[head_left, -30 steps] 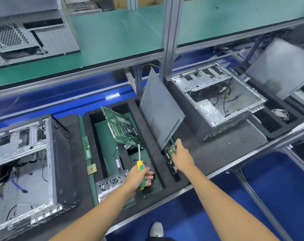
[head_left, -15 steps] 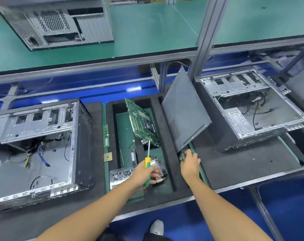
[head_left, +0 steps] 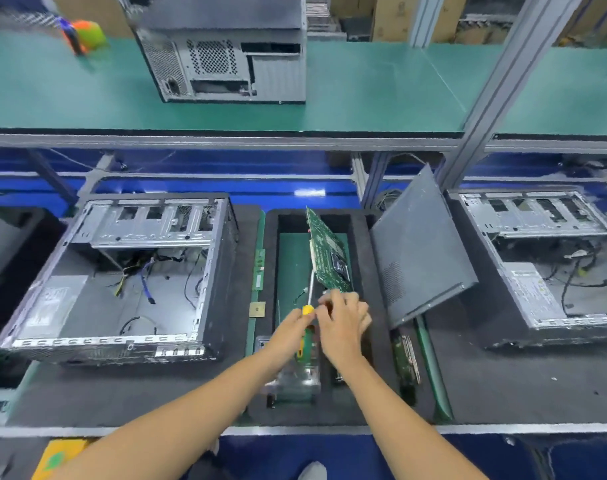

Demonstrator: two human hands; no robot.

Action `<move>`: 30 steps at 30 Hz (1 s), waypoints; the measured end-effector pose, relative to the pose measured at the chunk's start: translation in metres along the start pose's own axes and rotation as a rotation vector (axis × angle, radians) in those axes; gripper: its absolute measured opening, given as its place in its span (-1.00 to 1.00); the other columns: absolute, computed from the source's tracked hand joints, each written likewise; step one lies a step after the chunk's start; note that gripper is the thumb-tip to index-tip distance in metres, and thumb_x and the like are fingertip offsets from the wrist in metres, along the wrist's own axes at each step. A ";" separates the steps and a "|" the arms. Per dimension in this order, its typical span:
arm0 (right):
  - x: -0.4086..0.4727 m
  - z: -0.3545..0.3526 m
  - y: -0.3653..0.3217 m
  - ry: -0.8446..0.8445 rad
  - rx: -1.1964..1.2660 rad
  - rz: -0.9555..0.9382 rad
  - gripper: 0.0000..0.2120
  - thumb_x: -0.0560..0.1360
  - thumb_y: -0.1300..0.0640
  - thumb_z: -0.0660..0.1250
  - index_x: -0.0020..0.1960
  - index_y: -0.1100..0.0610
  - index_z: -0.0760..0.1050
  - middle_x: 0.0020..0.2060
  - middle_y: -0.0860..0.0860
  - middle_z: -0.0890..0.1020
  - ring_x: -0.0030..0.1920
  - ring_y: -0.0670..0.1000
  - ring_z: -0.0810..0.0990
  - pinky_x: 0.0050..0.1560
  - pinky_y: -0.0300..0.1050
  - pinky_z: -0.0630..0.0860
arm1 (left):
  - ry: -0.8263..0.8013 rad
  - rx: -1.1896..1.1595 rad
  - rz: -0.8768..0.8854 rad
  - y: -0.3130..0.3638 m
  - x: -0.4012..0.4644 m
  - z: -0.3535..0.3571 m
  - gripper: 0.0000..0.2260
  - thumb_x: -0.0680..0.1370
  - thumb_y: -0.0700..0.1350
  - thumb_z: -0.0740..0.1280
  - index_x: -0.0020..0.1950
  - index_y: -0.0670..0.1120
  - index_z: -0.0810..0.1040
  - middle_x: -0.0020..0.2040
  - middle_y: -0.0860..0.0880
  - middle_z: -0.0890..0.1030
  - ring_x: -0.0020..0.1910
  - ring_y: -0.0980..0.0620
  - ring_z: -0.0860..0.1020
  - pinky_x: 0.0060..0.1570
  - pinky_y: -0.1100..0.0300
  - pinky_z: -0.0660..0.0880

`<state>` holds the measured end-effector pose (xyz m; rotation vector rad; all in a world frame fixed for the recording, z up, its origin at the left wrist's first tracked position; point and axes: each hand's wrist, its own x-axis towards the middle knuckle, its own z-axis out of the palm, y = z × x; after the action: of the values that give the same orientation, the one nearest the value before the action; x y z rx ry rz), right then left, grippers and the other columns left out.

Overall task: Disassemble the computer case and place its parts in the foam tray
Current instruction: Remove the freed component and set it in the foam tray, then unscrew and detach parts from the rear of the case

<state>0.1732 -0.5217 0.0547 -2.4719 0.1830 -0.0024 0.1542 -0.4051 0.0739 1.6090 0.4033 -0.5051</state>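
Your left hand [head_left: 291,329] is curled round the yellow-and-green handle of the screwdriver [head_left: 307,306], whose shaft points up and away along the near edge of the circuit board [head_left: 328,256]. Your right hand [head_left: 343,317] sits just beside it, fingers bent toward the top of the handle and the board's lower corner; motion blur hides whether they pinch anything, so I cannot tell what that hand holds.

The board stands tilted on edge in the middle slot of the foam tray [head_left: 361,244], its bottom corner right at your fingertips. If you are passing the tool between hands, finish the pass before you touch the board, and keep the tip away from the components. If you are seating the board, steady it by its edges and let it lean into the slot rather than pressing on its face.

The grey side panel [head_left: 420,247] leans at an angle over the tray's right side, close to your right wrist, so watch that an elbow move does not tip it. A metal part [head_left: 295,379] lies in the tray below your forearms.

The open computer case [head_left: 129,278] lies on its side to the left of the tray, cables loose inside; judging by that, more parts remain to come out.
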 end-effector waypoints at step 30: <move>-0.070 0.152 -0.222 -0.060 -0.001 -0.225 -0.66 0.50 0.08 0.38 0.02 -0.18 0.22 -0.27 -0.04 0.60 -0.37 0.14 0.53 -0.33 0.00 0.42 | 0.180 1.362 0.925 -0.092 -0.082 -0.466 -0.63 0.64 0.29 0.25 0.07 -0.01 0.56 0.29 -0.05 0.52 0.32 -0.11 0.45 0.31 0.02 0.43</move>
<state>0.1404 -0.2463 0.0746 -2.4765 -0.1209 -0.0239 0.0753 0.0704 0.0718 2.8649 -0.7559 0.1945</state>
